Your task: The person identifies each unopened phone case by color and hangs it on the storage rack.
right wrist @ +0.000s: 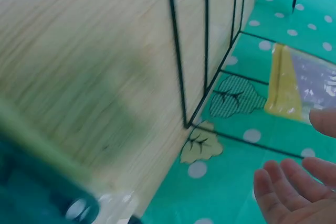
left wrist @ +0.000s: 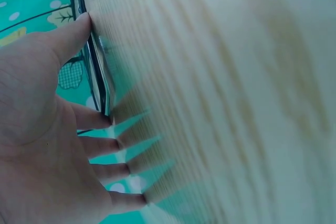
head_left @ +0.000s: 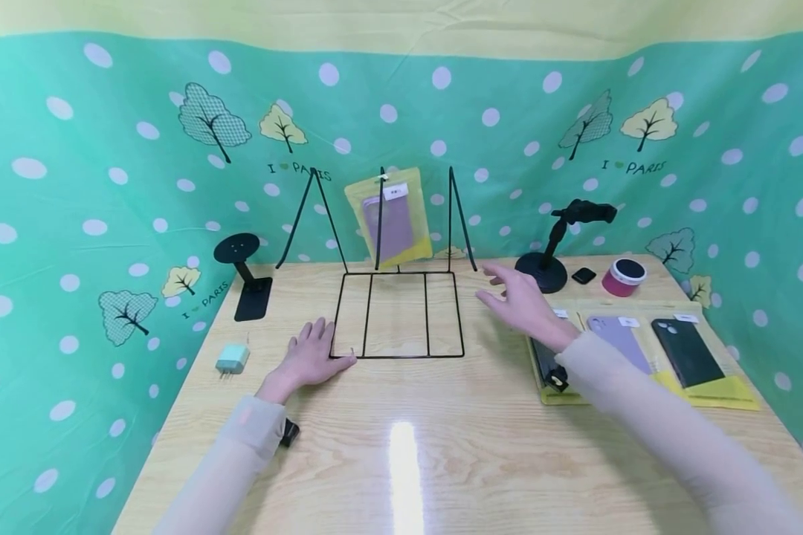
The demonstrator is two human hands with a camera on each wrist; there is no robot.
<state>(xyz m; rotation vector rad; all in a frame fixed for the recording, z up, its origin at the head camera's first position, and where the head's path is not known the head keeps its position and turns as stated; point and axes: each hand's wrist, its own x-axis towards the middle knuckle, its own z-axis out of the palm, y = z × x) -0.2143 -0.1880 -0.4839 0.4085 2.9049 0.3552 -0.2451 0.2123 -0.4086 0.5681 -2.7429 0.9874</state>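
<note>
A black wire display rack (head_left: 398,357) stands toward the back of the wooden table. On its middle hook hangs a yellow-edged pouch (head_left: 420,215) with a purple phone case inside. My left hand (head_left: 310,352) lies with spread fingers at the rack's front left corner. In the left wrist view, the thumb of that left hand (left wrist: 31,98) touches the rack's wire (left wrist: 94,72). My right hand (head_left: 518,299) is in the air right of the rack, fingers apart and holding nothing. The right wrist view shows the right hand (right wrist: 294,187) beside the hanging pouch (right wrist: 286,82).
Pouches with phone cases (head_left: 688,353) lie at the right. Behind them stand a black phone holder (head_left: 542,272), a small black square (head_left: 584,276) and a pink jar (head_left: 624,277). At left are a black stand (head_left: 253,299) and a mint charger plug (head_left: 233,359).
</note>
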